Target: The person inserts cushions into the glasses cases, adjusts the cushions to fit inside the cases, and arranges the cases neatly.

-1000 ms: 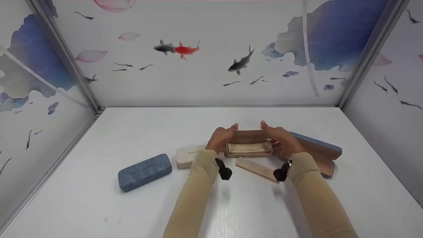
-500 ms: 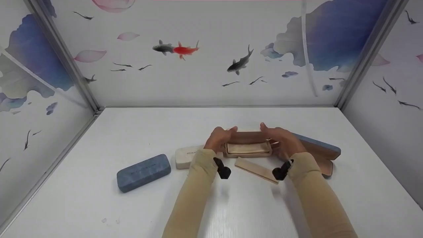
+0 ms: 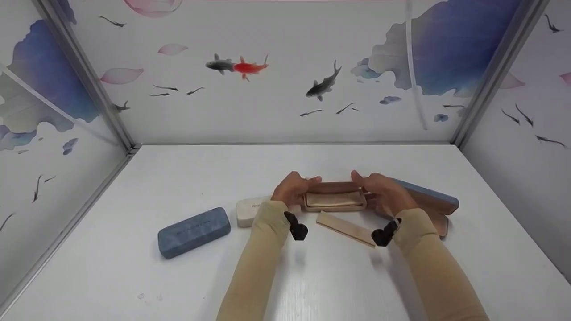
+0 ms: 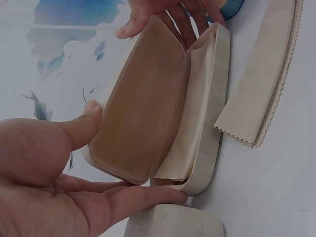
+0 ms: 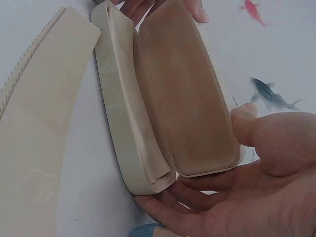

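A cream glasses case [image 3: 335, 209] with brown lining stands open on the table, its lid [image 4: 143, 98] tilted up at the back. Inside its base lies a folded beige cloth [image 3: 334, 199]. My left hand [image 3: 292, 191] holds the left end, thumb on the lid's outer edge and fingers along the case's end. At the opposite end my right hand [image 3: 387, 192] grips the case the same way, as the right wrist view shows its thumb [image 5: 244, 116] against the lid. A second folded cloth [image 3: 345, 228] with zigzag edges lies just in front of the case.
A closed blue glasses case [image 3: 195, 232] lies to the left. Partly behind my left forearm is a closed cream case [image 3: 250, 212]. An open blue case [image 3: 430, 199] with brown lining sits beyond my right hand. Patterned panels [image 3: 285, 102] wall the table.
The lid of the cream case has tilted lower, and both thumbs have come down with it. My right forearm has shifted slightly right. The other cases and the loose cloth stay put.
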Motion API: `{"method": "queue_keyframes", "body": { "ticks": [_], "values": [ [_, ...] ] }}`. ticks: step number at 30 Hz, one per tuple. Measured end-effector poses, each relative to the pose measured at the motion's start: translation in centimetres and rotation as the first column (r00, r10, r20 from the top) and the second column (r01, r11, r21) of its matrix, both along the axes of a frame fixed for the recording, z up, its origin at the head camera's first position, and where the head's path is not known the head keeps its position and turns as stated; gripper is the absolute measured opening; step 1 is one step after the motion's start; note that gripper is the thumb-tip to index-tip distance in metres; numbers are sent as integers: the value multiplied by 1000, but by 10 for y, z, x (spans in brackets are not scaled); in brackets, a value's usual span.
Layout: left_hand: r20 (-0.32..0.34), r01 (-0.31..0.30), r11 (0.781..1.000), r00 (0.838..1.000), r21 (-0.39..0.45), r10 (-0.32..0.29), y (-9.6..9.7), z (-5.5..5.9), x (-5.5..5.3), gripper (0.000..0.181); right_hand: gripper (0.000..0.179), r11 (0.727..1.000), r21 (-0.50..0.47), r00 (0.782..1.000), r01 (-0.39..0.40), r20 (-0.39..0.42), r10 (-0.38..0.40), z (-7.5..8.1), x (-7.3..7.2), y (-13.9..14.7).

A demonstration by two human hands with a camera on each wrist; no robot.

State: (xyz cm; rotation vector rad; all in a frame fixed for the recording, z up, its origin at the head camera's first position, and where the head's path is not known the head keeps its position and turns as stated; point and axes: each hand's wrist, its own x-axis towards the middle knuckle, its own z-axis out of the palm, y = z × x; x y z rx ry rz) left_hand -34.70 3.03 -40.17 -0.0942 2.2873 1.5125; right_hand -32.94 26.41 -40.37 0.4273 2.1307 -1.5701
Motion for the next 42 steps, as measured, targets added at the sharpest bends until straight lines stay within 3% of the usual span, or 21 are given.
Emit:
{"method": "queue_keyframes", "body": {
  "ticks": [6, 15, 21, 28, 35, 38, 42],
  "values": [
    [8, -6, 1000, 1000, -19, 6, 0, -1, -3, 77, 85, 999, 3, 999, -43, -7, 43, -1, -3, 2],
    [40, -36, 999, 999, -20, 37, -1, 0, -5, 76, 73, 994, 51, 994, -101, -27, 102, -3, -4, 5],
    [-18, 26, 989, 999, -147, -29, -6, -1, -9, 63, 70, 993, 49, 993, -105, -50, 107, -3, -3, 3],
    [-36, 91, 977, 994, -195, -100, -11, -1, -12, 58, 78, 987, 81, 988, -141, -58, 146, -4, 0, 3],
    [-64, 151, 944, 982, -293, -177, -14, -1, -14, 43, 42, 967, 163, 972, -196, -102, 214, -4, 3, 5],
    [-77, 177, 931, 974, -318, -211, -13, -3, -15, 40, 40, 949, 206, 957, -239, -113, 266, -5, 6, 10],
    [-84, 170, 935, 975, -311, -205, -12, -3, -14, 39, 41, 933, 238, 942, -272, -134, 308, -7, 7, 14]
  ]
}}
